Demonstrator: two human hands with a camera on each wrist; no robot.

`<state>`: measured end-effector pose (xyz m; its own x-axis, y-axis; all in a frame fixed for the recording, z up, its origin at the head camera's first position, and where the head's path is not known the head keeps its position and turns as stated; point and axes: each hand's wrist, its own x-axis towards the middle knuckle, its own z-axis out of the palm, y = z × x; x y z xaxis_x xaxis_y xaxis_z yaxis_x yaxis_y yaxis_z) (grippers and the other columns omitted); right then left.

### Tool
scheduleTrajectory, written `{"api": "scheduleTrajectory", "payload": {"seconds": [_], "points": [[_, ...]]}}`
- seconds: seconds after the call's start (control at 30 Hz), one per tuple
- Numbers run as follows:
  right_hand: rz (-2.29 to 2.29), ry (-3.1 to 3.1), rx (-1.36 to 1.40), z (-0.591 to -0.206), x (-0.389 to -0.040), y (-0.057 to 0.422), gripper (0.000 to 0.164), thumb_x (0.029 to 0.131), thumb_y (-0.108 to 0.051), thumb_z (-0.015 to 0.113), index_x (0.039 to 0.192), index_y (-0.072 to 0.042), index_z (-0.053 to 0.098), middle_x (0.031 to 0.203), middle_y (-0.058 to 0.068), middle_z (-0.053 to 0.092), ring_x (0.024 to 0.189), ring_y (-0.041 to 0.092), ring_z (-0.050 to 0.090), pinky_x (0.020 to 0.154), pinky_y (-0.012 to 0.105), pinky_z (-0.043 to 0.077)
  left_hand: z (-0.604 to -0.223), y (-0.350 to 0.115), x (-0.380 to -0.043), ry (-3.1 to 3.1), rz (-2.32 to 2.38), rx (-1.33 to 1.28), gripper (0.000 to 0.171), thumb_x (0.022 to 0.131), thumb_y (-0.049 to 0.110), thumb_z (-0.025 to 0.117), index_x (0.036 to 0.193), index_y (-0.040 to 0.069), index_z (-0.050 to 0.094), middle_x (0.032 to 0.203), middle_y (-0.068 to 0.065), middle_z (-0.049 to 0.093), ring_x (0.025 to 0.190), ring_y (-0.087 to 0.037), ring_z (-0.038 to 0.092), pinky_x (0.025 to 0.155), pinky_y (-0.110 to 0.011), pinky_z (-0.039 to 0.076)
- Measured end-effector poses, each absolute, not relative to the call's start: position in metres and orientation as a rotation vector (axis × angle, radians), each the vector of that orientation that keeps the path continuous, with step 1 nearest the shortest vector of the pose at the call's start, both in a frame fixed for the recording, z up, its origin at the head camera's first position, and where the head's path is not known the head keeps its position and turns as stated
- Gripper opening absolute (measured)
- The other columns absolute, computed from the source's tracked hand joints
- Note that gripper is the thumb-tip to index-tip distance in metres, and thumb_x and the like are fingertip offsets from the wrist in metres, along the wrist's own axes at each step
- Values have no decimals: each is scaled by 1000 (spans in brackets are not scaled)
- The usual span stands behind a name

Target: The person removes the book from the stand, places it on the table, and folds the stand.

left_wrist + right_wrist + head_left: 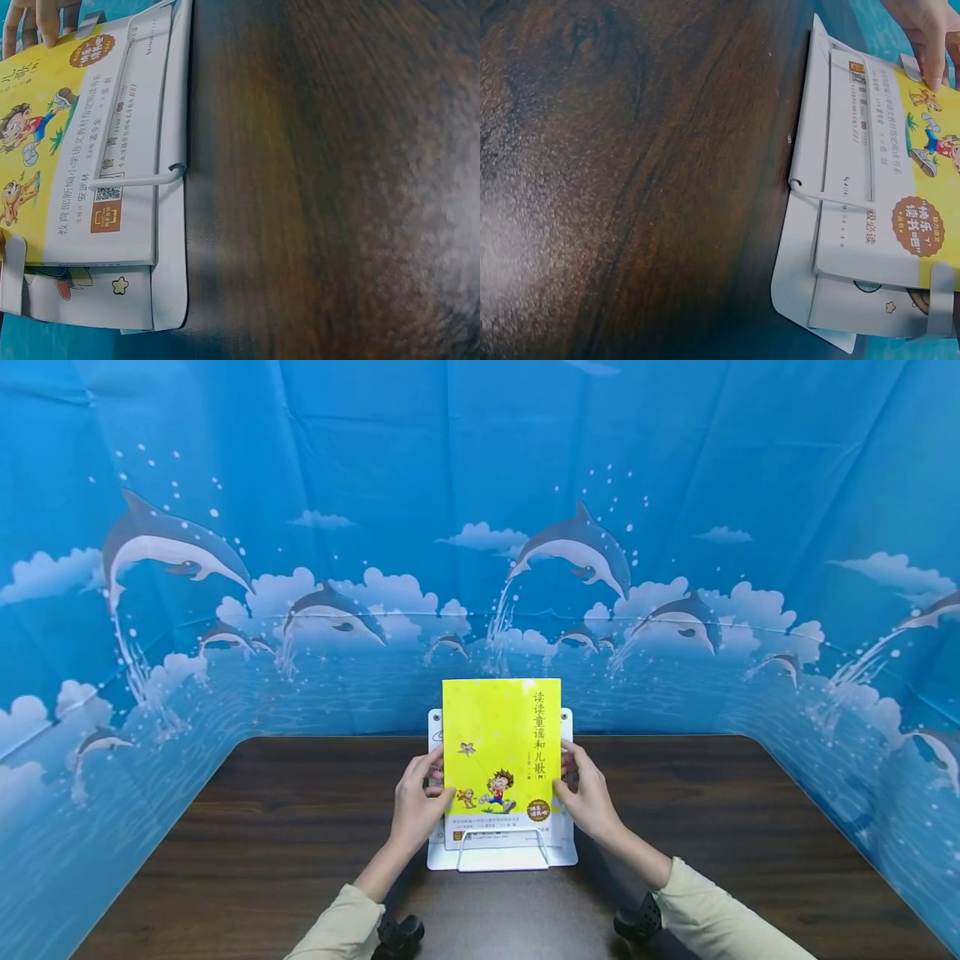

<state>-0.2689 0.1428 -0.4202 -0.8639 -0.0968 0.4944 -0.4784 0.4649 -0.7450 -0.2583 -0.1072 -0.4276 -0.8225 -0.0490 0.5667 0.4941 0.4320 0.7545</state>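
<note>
A yellow book (487, 727) with a cartoon child on its cover leans upright on a white book stand (442, 858). The stand's white wire bar (135, 181) crosses the lower cover. At the book's left edge my left hand (418, 803) grips it, thumb on the front. My right hand (592, 795) holds the right edge in the same way, thumb on the cover. Fingers behind the edges are partly hidden. In the right wrist view, a side clip (940, 300) of the stand overlaps the cover's edge, and a printed panel of the stand shows behind the book.
The stand rests on a dark wooden table (300, 827). Behind the table hangs a blue backdrop (405, 460) printed with dolphins and clouds. Dark devices (637, 920) are worn at both wrists, below light sleeves (720, 910).
</note>
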Motion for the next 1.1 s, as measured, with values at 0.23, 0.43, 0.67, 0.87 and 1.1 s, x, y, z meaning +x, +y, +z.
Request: {"api": "scheduleTrajectory", "payload": {"seconds": [0.23, 0.43, 0.67, 0.87, 1.1], "points": [[1355, -2300, 517, -422, -266, 142, 58, 77, 12, 59, 130, -1, 41, 98, 9, 55, 81, 19, 51, 66, 25, 50, -427, -108, -256, -2181, -1377, -380, 64, 69, -11, 71, 128, 2, 49, 106, -11, 53, 89, -20, 55, 68, -23, 53], [1353, -2297, 517, -422, -266, 143, 57, 78, 11, 59, 130, -2, 41, 100, 8, 55, 83, 18, 52, 67, 24, 50, -425, -107, -255, -2178, -1383, -381, 64, 69, -11, 70, 128, 1, 49, 107, -12, 52, 89, -21, 56, 67, -23, 53], [1350, -2284, 499, -419, -267, 144, 58, 77, 12, 59, 130, -1, 43, 101, 9, 55, 82, 17, 52, 68, 27, 51, -425, -106, -257, -2174, -1373, -380, 64, 69, -12, 70, 128, 0, 49, 108, -11, 52, 88, -20, 55, 66, -21, 53], [1358, -2272, 477, -412, -269, 144, 60, 76, 14, 58, 132, -3, 44, 100, 8, 55, 82, 17, 52, 65, 28, 49, -420, -105, -261, -2164, -1336, -387, 62, 69, -13, 69, 127, 0, 50, 109, -12, 52, 86, -19, 55, 64, -23, 53], [1384, -2260, 468, -393, -267, 143, 59, 77, 16, 57, 132, 0, 43, 102, 14, 55, 87, 24, 54, 73, 34, 52, -406, -101, -266, -2154, -1299, -397, 63, 68, -15, 67, 127, -1, 50, 108, -14, 51, 87, -20, 55, 65, -24, 53]]}}
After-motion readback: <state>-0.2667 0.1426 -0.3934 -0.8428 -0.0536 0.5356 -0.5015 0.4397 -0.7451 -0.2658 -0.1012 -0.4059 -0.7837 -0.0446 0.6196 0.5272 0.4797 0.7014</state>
